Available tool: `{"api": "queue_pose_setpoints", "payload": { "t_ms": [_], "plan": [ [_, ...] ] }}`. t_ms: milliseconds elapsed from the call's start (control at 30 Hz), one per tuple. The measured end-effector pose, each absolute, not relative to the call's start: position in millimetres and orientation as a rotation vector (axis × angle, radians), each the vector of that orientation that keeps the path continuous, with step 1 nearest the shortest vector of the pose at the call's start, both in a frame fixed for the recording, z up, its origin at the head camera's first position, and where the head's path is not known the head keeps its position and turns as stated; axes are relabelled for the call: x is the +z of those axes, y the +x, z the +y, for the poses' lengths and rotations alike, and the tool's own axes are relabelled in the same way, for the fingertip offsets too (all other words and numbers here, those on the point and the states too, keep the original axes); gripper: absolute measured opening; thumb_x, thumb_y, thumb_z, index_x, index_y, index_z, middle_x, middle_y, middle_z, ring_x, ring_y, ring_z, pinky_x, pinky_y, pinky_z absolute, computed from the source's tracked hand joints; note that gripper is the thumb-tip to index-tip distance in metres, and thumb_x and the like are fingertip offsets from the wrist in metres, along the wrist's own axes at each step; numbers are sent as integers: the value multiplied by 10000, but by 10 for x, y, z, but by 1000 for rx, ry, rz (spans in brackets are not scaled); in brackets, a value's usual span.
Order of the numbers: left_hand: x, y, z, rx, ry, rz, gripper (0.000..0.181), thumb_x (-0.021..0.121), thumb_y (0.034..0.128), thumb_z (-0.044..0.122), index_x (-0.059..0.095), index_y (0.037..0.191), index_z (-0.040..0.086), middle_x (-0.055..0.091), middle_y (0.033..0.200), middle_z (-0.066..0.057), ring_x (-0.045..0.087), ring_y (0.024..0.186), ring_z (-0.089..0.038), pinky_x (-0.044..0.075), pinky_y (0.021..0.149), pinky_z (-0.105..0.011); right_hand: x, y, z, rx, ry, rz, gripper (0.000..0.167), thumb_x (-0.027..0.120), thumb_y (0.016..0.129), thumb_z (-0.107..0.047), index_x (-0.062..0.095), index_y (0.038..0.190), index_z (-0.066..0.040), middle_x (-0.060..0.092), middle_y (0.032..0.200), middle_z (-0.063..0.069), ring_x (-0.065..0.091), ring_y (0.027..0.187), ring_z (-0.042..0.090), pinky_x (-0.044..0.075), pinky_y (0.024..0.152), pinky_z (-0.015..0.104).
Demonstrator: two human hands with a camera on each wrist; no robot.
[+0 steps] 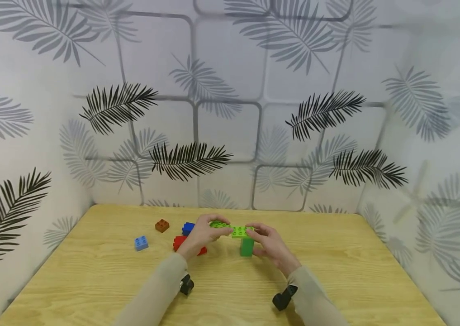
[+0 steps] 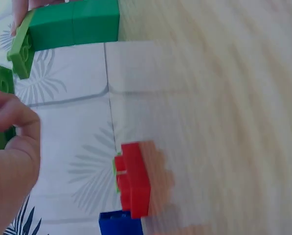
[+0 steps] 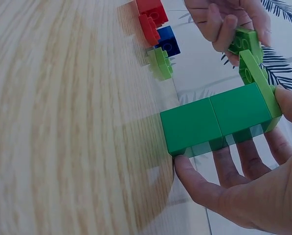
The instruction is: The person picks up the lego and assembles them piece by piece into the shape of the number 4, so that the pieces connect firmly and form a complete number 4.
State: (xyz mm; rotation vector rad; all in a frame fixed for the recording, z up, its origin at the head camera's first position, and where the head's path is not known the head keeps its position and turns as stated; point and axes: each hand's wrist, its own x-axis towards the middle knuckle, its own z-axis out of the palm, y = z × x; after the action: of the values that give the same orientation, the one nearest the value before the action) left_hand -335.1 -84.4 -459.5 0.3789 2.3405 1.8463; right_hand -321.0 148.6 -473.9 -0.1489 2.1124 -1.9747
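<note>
Two dark green toy building bricks (image 3: pixel 192 125), one stacked on the other, stand upright on the table. A thin lime green brick (image 1: pixel 241 232) sits across their top and juts out to the left. My right hand (image 1: pixel 273 246) holds this stack from the right, its thumb at the lime brick and its fingers along the dark green side. Just left of the overhang, my left hand (image 1: pixel 204 234) pinches another green brick (image 3: pixel 247 41) above the table. A narrow gap separates the two lime pieces in the left wrist view.
Red bricks (image 1: pixel 178 242) and a dark blue brick (image 1: pixel 188 227) lie near my left forearm. Farther left are a light blue brick (image 1: pixel 141 243) and a brown brick (image 1: pixel 162 225). A small lime brick (image 3: pixel 161 62) lies by the blue one. A patterned wall backs the wooden table (image 1: pixel 335 271).
</note>
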Motion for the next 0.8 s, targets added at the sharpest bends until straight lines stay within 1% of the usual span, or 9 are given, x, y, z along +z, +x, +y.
{"api": "queue_pose_setpoints", "payload": {
  "t_ms": [100,167,200,233,333,533,633,733,800],
  "plan": [
    [-4612,-3346,-779,1919,395,2291,300,790,835,309,704,1064,135,589,807,-7,484,631,-147,457,650,-350,-4746,-3201,1495,-1990,-131,2112,441,618,973,-322,565,1363,-123,528,1349,121,570,1097,194,560,821,404],
    [-4623,-3352,-740,1964,403,2262,305,795,832,289,695,1054,105,553,675,-15,455,559,-144,437,613,-328,-4747,-3202,1498,-1993,-133,2115,433,620,971,-324,572,1359,-140,510,1379,134,570,1116,216,561,828,413],
    [-4625,-3350,-723,1987,407,2240,301,798,831,273,689,1047,94,539,635,-18,457,547,-140,440,605,-321,-4745,-3201,1498,-1994,-133,2114,426,623,969,-323,577,1354,-147,507,1381,136,569,1124,225,561,833,418],
    [-4630,-3349,-710,2008,407,2222,313,802,827,265,680,1046,77,551,631,-10,468,545,-136,448,603,-317,-4745,-3199,1496,-1991,-131,2110,426,619,972,-322,572,1360,-151,499,1390,139,566,1140,240,558,847,431],
    [-4632,-3343,-679,2064,407,2166,346,818,809,249,659,1031,38,611,696,-18,505,558,-138,474,604,-323,-4751,-3204,1489,-1981,-135,2108,428,615,975,-324,566,1365,-153,495,1390,133,560,1153,248,554,864,443],
    [-4636,-3327,-654,2064,410,2147,400,814,814,242,657,1105,16,681,847,-60,601,659,-186,548,698,-391,-4747,-3189,1483,-1977,-141,2095,468,633,960,-340,561,1368,-122,543,1320,113,586,1081,211,560,841,411],
    [-4650,-3316,-647,2018,416,2198,386,807,822,256,673,1128,61,676,894,-78,594,673,-194,545,688,-386,-4749,-3182,1485,-1977,-136,2088,480,642,954,-344,562,1367,-115,548,1312,107,582,1087,205,559,844,414],
    [-4658,-3308,-635,1959,443,2277,338,797,830,295,698,1118,147,672,949,-98,553,639,-177,517,652,-369,-4751,-3187,1488,-1983,-138,2089,485,638,957,-347,558,1369,-103,543,1321,114,567,1118,226,558,847,422],
    [-4659,-3304,-624,1923,468,2323,330,789,836,321,706,1125,184,679,976,-105,572,642,-206,521,633,-351,-4749,-3192,1490,-1981,-141,2098,477,633,960,-349,562,1364,-106,540,1325,116,560,1127,234,558,842,423]
  ]
}}
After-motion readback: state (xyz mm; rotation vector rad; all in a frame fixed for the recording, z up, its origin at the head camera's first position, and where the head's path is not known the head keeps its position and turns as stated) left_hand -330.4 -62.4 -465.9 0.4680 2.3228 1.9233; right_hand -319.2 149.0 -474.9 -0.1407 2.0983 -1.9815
